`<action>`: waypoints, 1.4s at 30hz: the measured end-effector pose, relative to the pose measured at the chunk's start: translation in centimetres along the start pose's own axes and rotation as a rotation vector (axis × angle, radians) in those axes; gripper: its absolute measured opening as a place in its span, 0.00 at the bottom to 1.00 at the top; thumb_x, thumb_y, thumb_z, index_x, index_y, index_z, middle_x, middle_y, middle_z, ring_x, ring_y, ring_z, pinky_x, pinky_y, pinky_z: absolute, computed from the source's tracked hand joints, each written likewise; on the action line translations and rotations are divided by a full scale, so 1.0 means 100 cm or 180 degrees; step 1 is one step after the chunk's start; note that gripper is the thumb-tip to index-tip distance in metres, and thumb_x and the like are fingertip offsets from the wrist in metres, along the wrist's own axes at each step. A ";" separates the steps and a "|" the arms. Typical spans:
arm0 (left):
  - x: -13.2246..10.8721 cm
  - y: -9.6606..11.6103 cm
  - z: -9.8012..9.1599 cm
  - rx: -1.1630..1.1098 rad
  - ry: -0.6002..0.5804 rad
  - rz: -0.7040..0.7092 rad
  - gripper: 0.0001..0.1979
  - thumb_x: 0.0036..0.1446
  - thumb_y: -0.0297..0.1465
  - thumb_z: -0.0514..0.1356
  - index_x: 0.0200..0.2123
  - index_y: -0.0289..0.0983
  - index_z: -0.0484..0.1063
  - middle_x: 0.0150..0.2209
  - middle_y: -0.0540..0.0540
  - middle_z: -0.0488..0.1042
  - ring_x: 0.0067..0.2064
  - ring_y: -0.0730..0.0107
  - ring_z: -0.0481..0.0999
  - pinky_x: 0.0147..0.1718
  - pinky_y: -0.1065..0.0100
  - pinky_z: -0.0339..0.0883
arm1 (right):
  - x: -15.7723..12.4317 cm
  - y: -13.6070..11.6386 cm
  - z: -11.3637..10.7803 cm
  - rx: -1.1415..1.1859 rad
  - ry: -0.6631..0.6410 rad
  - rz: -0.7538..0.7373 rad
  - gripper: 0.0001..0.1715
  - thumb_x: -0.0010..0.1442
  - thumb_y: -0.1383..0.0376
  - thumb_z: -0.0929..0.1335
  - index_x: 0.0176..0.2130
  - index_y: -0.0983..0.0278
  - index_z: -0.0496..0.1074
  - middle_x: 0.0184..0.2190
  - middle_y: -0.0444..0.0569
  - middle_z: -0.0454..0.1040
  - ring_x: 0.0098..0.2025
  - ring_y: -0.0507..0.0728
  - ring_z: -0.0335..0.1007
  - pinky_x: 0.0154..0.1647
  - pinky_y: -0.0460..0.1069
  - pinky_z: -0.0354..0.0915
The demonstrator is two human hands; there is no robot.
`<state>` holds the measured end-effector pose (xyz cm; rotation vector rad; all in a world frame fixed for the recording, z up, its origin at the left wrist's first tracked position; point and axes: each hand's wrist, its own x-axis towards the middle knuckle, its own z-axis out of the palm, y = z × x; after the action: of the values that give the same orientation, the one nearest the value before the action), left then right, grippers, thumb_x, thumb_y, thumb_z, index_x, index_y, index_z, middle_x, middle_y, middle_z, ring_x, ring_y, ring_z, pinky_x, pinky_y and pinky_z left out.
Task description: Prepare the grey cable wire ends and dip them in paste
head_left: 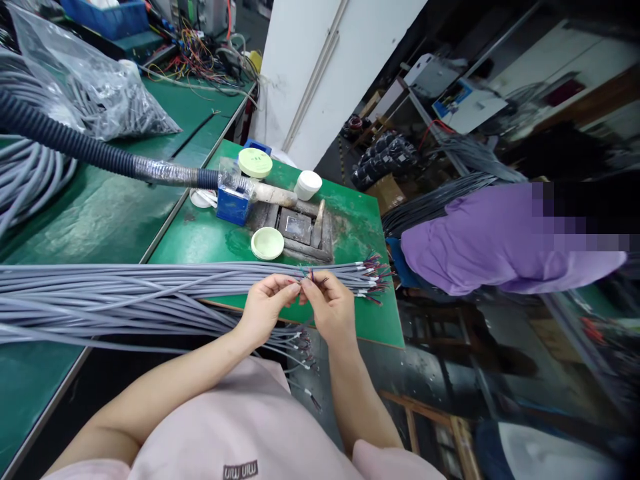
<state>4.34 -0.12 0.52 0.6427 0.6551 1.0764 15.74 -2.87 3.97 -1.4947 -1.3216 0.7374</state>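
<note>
Head view: both bare hands meet over the near edge of the green workbench (225, 243), in front of the grey cables (125, 283). Left hand (267, 303): thumb and fingers pinched together on thin coloured wires (313, 273); exact strand too small to tell. Right hand (333, 307): thumb and index pinched on the same wires, just beside the left fingertips, a few dark ends poking past. Wires sit between the two hands, above the cable bundle; which cable they belong to is hidden by the fingers.

Other stripped cable ends (373, 270) fan out just right of the right hand; a lower group of cable ends (303, 343) hangs past the bench edge. Beyond the hands: open pale-green bowl (267, 244), blackened square unit (299, 228), ribbed hose (100, 150) reaching toward it. Person in a purple shirt (470, 233) off to the right.

Handling, as judged: fine work, so fingertips only, light pinch, one hand steadying near the jacket while the other sorts strands singly. Pulling hard could bend or snap cores; neighbouring ends could snag, so best held apart.
</note>
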 end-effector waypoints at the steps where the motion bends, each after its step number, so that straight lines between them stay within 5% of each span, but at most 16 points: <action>1: -0.001 0.000 0.001 0.0005 -0.0026 -0.0005 0.07 0.46 0.32 0.67 0.27 0.34 0.75 0.23 0.52 0.73 0.25 0.79 0.67 0.27 0.74 0.61 | -0.001 0.001 0.001 0.0073 0.0059 0.0006 0.08 0.60 0.62 0.66 0.30 0.63 0.68 0.23 0.40 0.68 0.23 0.48 0.65 0.26 0.44 0.63; 10: 0.001 0.004 -0.001 0.0158 0.0083 0.0109 0.08 0.45 0.32 0.67 0.26 0.34 0.73 0.22 0.52 0.71 0.24 0.78 0.65 0.27 0.74 0.61 | 0.005 -0.011 -0.009 -0.0120 -0.0473 -0.0042 0.05 0.58 0.64 0.67 0.31 0.63 0.69 0.25 0.41 0.70 0.26 0.49 0.67 0.28 0.44 0.65; 22: 0.017 -0.003 0.006 0.0190 0.0014 -0.0089 0.11 0.44 0.36 0.67 0.26 0.34 0.72 0.21 0.52 0.72 0.24 0.78 0.67 0.26 0.74 0.62 | 0.036 0.012 0.004 -0.0101 0.0186 -0.0184 0.10 0.60 0.59 0.65 0.32 0.62 0.66 0.23 0.41 0.69 0.20 0.48 0.61 0.22 0.44 0.59; 25: 0.019 -0.006 0.001 0.0498 -0.0201 -0.0183 0.12 0.44 0.35 0.66 0.29 0.34 0.73 0.21 0.51 0.72 0.25 0.75 0.70 0.27 0.73 0.63 | 0.067 0.021 -0.005 -0.0599 0.0131 -0.0123 0.11 0.59 0.59 0.64 0.29 0.62 0.64 0.19 0.39 0.65 0.19 0.48 0.59 0.22 0.44 0.57; 29: 0.016 -0.005 -0.015 0.1485 -0.0414 0.0316 0.06 0.49 0.31 0.63 0.31 0.35 0.75 0.26 0.49 0.75 0.28 0.73 0.71 0.30 0.71 0.65 | 0.113 0.038 -0.016 -0.1775 -0.0015 0.0016 0.11 0.57 0.61 0.62 0.26 0.63 0.65 0.17 0.41 0.65 0.21 0.51 0.60 0.25 0.45 0.56; 34: 0.014 -0.005 -0.032 0.2355 -0.0447 0.0923 0.05 0.53 0.29 0.60 0.32 0.38 0.76 0.29 0.47 0.77 0.31 0.70 0.73 0.34 0.69 0.65 | 0.149 0.051 -0.013 -0.3364 -0.0362 0.0333 0.13 0.58 0.63 0.61 0.32 0.65 0.72 0.30 0.51 0.76 0.33 0.56 0.69 0.33 0.47 0.58; 42: 0.017 -0.009 -0.038 0.2772 -0.0720 0.1133 0.07 0.56 0.30 0.58 0.36 0.38 0.75 0.31 0.46 0.77 0.32 0.68 0.74 0.35 0.69 0.66 | 0.171 0.062 -0.003 -0.3707 -0.0584 0.0490 0.16 0.59 0.64 0.60 0.38 0.67 0.74 0.40 0.60 0.77 0.43 0.62 0.72 0.39 0.49 0.59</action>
<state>2.58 1.70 -2.86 1.6580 0.8235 0.9919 22.18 13.93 0.98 -2.4825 -1.9320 0.1303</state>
